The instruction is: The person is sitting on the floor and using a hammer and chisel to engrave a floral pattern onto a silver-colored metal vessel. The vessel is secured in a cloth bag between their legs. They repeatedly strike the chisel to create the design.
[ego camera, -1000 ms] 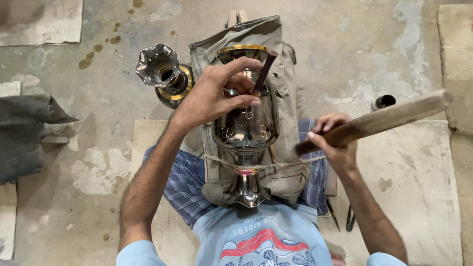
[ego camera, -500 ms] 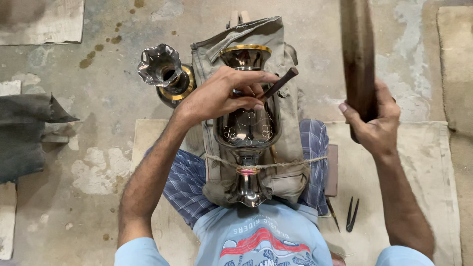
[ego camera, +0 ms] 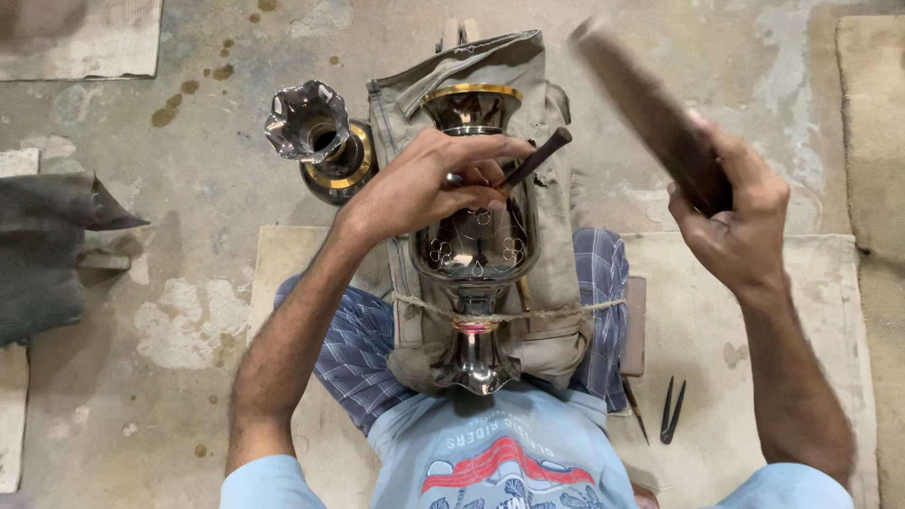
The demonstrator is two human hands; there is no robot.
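The vase (ego camera: pixel 476 250) lies lengthwise on the lap, mouth pointing away, foot toward the belly, cradled in khaki cloth (ego camera: pixel 556 283) and lashed down by a cord (ego camera: pixel 566 309) so it can't roll. Left hand (ego camera: pixel 424 184) pinches the chisel (ego camera: pixel 533 158), slanting tip-down onto the body, while the right hand (ego camera: pixel 731 221) is clamped round a raised wooden mallet (ego camera: pixel 641 104); a second vase (ego camera: pixel 316 137) stands beside.

Second vase (ego camera: pixel 319 141) close left of lap vase (ego camera: pixel 474 236).

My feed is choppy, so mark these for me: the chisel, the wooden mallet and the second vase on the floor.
chisel (ego camera: pixel 531 160), head view, on its dark shaft above the left fingers.
wooden mallet (ego camera: pixel 650 108), head view, on the blurred middle of the block.
second vase (ego camera: pixel 316 132), head view, on its fluted silver mouth.
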